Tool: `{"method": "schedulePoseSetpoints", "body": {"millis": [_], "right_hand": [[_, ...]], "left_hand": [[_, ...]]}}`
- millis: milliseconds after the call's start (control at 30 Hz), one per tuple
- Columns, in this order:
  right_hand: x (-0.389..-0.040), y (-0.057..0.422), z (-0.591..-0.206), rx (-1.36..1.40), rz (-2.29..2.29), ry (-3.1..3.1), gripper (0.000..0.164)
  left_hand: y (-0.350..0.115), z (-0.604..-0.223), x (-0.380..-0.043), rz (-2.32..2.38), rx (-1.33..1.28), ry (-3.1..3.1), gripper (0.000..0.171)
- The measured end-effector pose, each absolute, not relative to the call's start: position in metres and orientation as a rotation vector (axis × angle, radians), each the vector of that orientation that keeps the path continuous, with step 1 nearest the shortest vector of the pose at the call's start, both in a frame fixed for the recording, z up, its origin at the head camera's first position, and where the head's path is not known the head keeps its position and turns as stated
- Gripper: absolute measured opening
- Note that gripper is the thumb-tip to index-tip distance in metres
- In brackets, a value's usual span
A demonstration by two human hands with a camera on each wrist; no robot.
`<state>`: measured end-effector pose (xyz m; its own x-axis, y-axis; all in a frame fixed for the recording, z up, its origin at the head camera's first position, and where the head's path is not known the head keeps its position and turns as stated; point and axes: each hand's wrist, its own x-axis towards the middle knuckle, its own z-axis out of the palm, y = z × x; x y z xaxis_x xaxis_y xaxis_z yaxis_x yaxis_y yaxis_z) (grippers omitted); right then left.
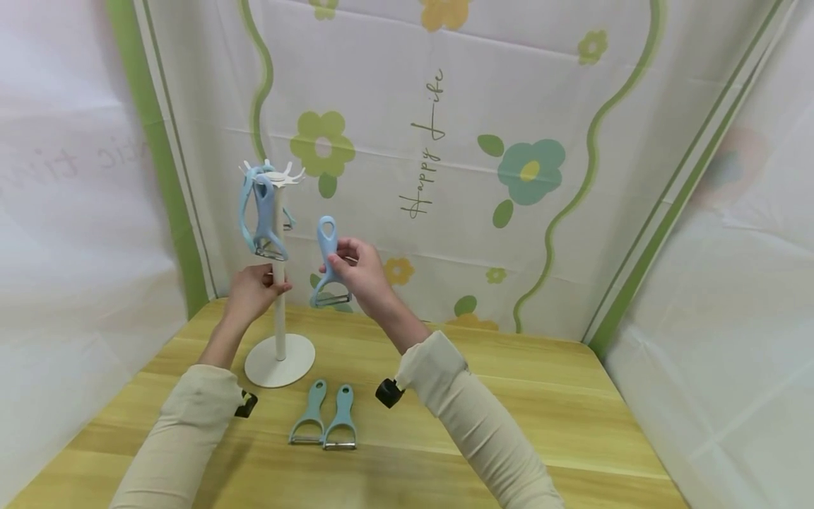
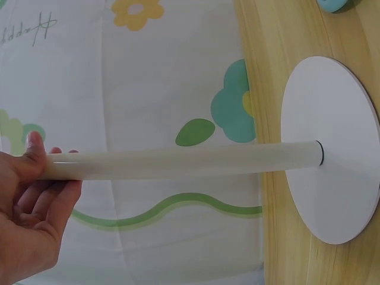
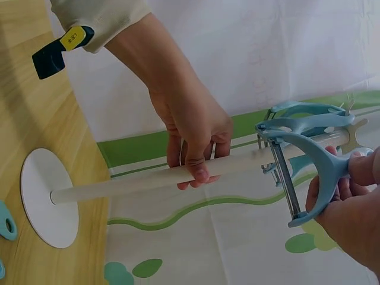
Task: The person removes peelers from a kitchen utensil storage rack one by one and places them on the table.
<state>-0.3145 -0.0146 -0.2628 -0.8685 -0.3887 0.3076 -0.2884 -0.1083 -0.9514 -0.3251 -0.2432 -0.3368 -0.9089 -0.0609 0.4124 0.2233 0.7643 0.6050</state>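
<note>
My left hand [image 1: 249, 293] grips the pole of a white stand [image 1: 280, 329] about halfway up, with thumb and fingers around it in the left wrist view. My right hand [image 1: 365, 274] pinches a light-blue peeler [image 1: 327, 242] by its handle, the looped end up and the blade below, to the right of the stand. Several peelers hang from the hooks at the stand's top, among them a blue peeler [image 1: 263, 208] in front and a paler one [image 1: 244, 205] at the left. In the right wrist view the held peeler [image 3: 325, 169] overlaps the hanging ones.
Two blue-green peelers, one at the left [image 1: 314, 406] and one at the right [image 1: 344, 408], lie side by side on the wooden table [image 1: 509, 417], nearer than the stand's round base [image 1: 257, 364]. A flower-patterned curtain [image 1: 381, 85] hangs behind the table.
</note>
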Motion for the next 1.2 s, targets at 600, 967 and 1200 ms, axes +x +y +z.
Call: {"method": "schedulePoseSetpoints", "body": {"millis": [600, 967, 1200], "right_hand": [[-0.316, 0.005, -0.298, -0.638, -2.154, 2.012, 0.025], [-0.31, 0.012, -0.312, -0.59, -2.13, 1.949, 0.024], [-0.308, 0.02, -0.323, -0.581, -2.115, 1.958, 0.02]], "left_hand": [[-0.241, -0.336, -0.323, -0.922, -0.135, -2.542, 0.018], [-0.242, -0.338, -0.323, -0.96, -0.138, -2.545, 0.018], [-0.242, -0.336, -0.323, -0.979, -0.144, -2.545, 0.02]]}}
